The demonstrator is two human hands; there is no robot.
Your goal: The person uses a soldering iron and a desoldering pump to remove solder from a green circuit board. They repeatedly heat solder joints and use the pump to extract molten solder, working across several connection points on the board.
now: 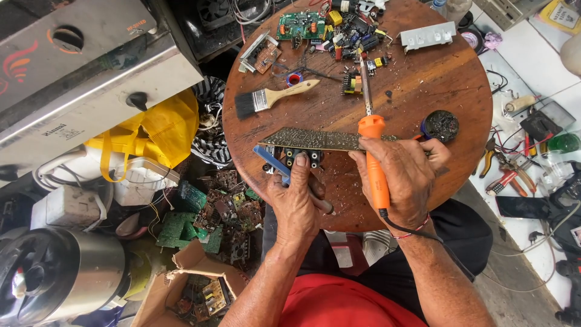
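Orange-handled soldering iron [373, 158] is held in the right hand [404, 181], grip closed around the handle, with the metal shaft pointing away from the person toward the far edge of the round wooden surface [442, 85]. A dark cord runs from the handle's lower end past the wrist. The left hand [295, 203] has its grip closed on a blue-handled tool [272, 161], the tip of which lies against a long narrow circuit board [321, 140]. That board sits near the middle of the surface, toward the near edge, tilted on its long side, with black components showing beneath it. The right hand's fingers touch the board's right end.

A paintbrush [272, 97] with a pale wooden handle lies toward the left edge. A small round tin [440, 125] with dark contents sits near the right edge, just beside the right hand. A green circuit board [301, 25] and a heap of loose electronic parts [357, 33] lie along the far edge. Solder flecks and debris are scattered across the wood.

Scrap circuit boards [218, 218] are piled on the floor to the left of the surface, and pliers [493, 160] lie on the white floor to its right.
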